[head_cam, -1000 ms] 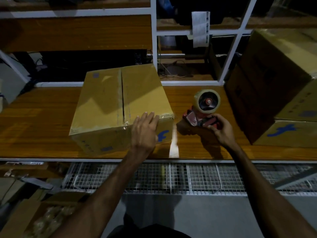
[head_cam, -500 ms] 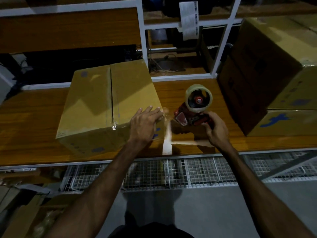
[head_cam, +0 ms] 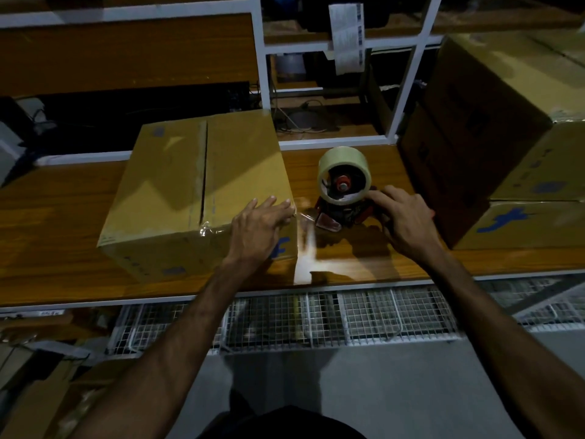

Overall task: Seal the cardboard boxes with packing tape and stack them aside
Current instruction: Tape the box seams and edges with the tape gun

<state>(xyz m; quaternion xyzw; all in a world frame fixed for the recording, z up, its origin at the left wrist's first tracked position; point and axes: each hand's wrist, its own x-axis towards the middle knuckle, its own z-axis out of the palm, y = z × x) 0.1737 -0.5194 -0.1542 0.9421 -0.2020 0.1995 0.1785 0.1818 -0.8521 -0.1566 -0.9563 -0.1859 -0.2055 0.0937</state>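
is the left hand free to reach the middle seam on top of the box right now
Probably yes. The left hand lies flat on the box's near right corner, holding nothing, and the bare top between it and the centre seam looks unobstructed. The right hand holds the tape dispenser off to the side.

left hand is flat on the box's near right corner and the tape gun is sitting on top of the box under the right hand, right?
Not quite. In the head view the tape gun stands on the wooden bench, to the right of the box, not on top of it. The rest holds: the left hand lies flat on the box's near right corner, and the right hand is on the tape gun.
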